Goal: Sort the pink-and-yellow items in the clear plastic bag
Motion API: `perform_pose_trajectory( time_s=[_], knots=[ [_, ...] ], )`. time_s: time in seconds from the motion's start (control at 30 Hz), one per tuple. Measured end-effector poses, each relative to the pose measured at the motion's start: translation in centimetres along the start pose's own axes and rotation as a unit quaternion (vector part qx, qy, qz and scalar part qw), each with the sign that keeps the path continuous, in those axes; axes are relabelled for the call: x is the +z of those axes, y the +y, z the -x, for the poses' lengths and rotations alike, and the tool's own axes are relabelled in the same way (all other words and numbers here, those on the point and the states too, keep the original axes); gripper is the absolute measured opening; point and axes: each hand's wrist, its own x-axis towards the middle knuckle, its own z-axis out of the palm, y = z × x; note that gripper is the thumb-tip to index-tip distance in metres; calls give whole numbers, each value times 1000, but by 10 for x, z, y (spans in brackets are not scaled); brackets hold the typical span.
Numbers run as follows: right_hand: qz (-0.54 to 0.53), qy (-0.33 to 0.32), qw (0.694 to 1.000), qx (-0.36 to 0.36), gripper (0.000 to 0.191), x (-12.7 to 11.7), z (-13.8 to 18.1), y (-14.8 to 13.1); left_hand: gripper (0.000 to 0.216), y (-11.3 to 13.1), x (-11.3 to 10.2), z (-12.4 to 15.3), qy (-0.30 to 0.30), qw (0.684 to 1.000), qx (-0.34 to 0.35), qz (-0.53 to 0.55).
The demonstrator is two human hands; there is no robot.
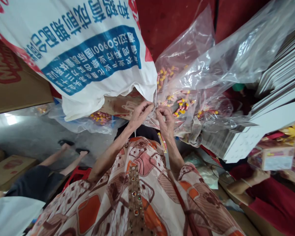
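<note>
Two bare hands, left hand (pixel 140 114) and right hand (pixel 166 122), nearly meet at mid-view, just beside the lower corner of a printed white sack (pixel 88 42).

Right hand: thumb and forefinger pinched on a thin white strand (pixel 155 100), other fingers curled in. Left hand: fingers close together, tips at the same strand; cannot tell whether they grip it. Strand lies at the sack's corner, between the two sets of fingertips.

Sack: blue panel, red edging, lettering upside down from this viewpoint. Brown carton (pixel 14 82) with red print, partly behind its left side.

Just beyond the right hand: small pink-and-yellow pieces (pixel 182 106), lying among clear plastic sheeting (pixel 236 55). More such pieces near the sack's lower edge, left of the left hand, with plastic around them.

Far right: stack of flat panels (pixel 282 68), edges showing. Below it, a co-worker in red clothing (pixel 277 200), one hand near a clear-wrapped box (pixel 278 158).

Lower left: another person's legs, dark sandals (pixel 66 142) on grey floor (pixel 95 147). Red stool (pixel 76 177) by the wearer's patterned shirt (pixel 147 183).
</note>
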Motion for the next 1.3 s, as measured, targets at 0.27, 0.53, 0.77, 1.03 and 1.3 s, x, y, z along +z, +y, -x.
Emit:
perform_pose_trajectory(
  time_s=[0.27,0.53,0.77,1.03,1.3],
  knots=[
    [6,-7,999,36,29,-2,9,3,42,4,11,6,-19,998,-48,48],
    [32,3,999,3,27,-8,1,0,41,12,13,-1,-6,997,-39,71],
    [170,-66,976,-116,31,-8,-53,3,43,17,-4,-3,3,999,-20,35],
    [203,-146,959,-133,24,-3,-90,15,34,19,-21,-13,40,996,-29,69],
    [197,-151,962,-112,24,-4,-95,10,33,16,-38,-38,120,989,14,86]
  ],
)
